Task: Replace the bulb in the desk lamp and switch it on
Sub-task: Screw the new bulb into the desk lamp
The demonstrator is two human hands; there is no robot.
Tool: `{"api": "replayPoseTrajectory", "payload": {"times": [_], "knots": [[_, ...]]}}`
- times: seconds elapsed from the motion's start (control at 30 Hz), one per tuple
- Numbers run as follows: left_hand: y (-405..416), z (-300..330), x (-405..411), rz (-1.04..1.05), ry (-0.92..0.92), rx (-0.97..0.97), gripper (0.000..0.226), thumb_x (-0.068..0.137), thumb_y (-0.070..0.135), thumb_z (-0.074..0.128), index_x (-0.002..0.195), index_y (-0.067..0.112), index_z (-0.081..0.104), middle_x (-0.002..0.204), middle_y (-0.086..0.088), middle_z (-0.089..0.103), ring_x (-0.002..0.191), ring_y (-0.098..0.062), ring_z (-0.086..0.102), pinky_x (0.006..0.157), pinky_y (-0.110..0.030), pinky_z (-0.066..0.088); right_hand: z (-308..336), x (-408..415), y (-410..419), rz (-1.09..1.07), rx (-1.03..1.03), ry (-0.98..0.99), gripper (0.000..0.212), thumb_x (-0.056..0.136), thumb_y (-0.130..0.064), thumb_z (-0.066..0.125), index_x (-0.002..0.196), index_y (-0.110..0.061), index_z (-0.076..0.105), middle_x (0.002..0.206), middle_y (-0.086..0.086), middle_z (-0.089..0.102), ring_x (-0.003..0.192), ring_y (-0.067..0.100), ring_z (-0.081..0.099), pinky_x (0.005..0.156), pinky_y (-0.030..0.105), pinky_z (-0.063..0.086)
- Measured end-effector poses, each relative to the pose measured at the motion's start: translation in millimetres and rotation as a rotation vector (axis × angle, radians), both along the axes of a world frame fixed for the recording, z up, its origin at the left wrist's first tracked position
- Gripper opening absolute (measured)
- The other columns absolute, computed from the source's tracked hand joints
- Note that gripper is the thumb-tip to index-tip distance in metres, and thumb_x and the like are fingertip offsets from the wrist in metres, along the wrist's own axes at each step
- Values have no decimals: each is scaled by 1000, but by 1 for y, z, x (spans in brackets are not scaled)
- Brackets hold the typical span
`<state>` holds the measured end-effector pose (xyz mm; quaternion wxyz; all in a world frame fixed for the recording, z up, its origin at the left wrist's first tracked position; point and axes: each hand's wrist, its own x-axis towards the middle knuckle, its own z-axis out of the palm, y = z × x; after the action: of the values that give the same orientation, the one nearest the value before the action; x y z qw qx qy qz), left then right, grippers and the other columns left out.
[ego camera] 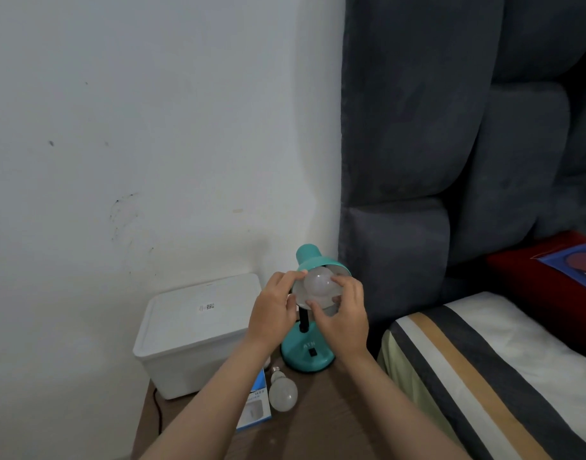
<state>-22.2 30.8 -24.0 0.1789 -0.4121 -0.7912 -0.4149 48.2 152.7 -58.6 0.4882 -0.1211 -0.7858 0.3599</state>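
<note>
A teal desk lamp (306, 355) stands on a brown bedside table, its shade (313, 260) tilted toward me. A frosted white bulb (319, 283) sits inside the shade, unlit. My right hand (343, 318) has its fingertips closed around the bulb from the right and below. My left hand (274, 308) grips the left rim of the shade, thumb near the bulb. A second white bulb (282, 391) lies loose on the table in front of the lamp base. The black rocker switch (313, 352) shows on the base.
A white lidded plastic box (192, 330) stands left of the lamp against the wall. A blue-and-white bulb carton (255, 411) lies under my left forearm. A padded grey headboard (417, 161) and a striped bed (484, 376) fill the right side.
</note>
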Motion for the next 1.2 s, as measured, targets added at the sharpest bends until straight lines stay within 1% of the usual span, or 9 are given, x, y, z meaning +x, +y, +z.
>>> {"api": "replayPoseTrajectory", "payload": {"times": [0.1,0.3,0.4,0.5,0.63,0.8,0.97,1.03,1.2], "knots": [[0,0,-1,3,-2,10,52,80,-7,52,117,29,53,104,0,57,80,-17,60,72,-40,55,2,-2,2,16,73,-11,50,77,-14,73,123,-22,55,124,-1,53,109,12,55,81,24,52],[0,2,-3,-8,-6,-2,50,80,-7,52,117,26,54,103,0,56,78,-18,59,72,-40,55,10,-1,-4,-18,-228,-26,43,75,-41,75,107,-23,54,103,-6,60,76,13,62,58,18,46],[-1,0,-2,-8,0,5,49,80,-8,52,117,24,55,103,-1,57,78,-18,59,71,-39,55,7,-1,-4,-28,-136,-16,53,70,-40,79,112,-19,53,109,-4,55,86,12,58,64,20,49],[-1,0,-1,-6,4,8,48,81,-8,52,117,23,55,103,-2,57,79,-17,59,72,-38,55,5,-4,-3,0,3,-5,54,75,-22,76,123,-19,53,121,0,52,105,12,56,78,25,54],[0,0,-2,-7,-6,8,50,81,-8,52,118,25,54,104,-1,57,80,-17,59,73,-39,55,5,-6,-6,-13,-41,-30,47,78,-23,73,120,-20,53,118,-1,52,96,17,60,70,30,57],[0,0,-1,-9,-23,19,50,81,-6,51,117,29,53,105,-1,57,81,-18,60,73,-40,55,11,-3,-9,-78,-212,-67,51,76,-47,71,110,-15,51,107,1,59,91,18,60,64,22,43],[0,0,0,0,-18,18,51,82,-6,53,117,32,51,106,0,58,82,-17,60,74,-39,56,4,-3,-9,8,14,-24,54,79,-27,73,126,-17,50,124,3,50,104,6,53,76,10,47],[0,0,0,0,-21,25,51,82,-7,52,116,31,52,105,-1,58,82,-18,60,74,-40,56,7,-3,-8,-14,-22,-34,45,83,-27,69,124,-16,53,120,3,53,96,5,55,72,4,43],[0,1,1,-2,-29,27,51,81,-7,51,115,31,52,105,-2,58,83,-18,61,73,-40,55,12,-4,-9,-49,-239,-95,50,80,-49,65,113,-13,51,109,4,61,94,17,60,67,22,44]]}}
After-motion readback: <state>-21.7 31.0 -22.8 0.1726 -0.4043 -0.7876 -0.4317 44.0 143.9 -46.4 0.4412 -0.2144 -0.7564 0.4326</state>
